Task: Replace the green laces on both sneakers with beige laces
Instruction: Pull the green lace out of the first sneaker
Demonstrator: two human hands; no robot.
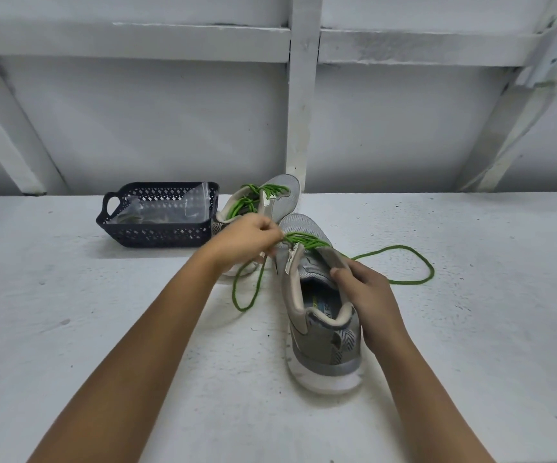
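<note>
A grey sneaker [320, 339] stands in front of me, heel toward me, with a green lace [414, 255] partly loosened. One end of the lace loops out to the right and another hangs down on the left. My left hand [250, 238] pinches the green lace at the upper eyelets. My right hand [367, 295] grips the sneaker's right collar, thumb inside. The second grey sneaker [270, 198] lies behind, its green lace threaded through the eyelets.
A dark perforated plastic basket [157, 233] sits at the back left of the white table, holding a clear plastic bag [170, 205]. A white panelled wall with beams rises just behind the table's far edge.
</note>
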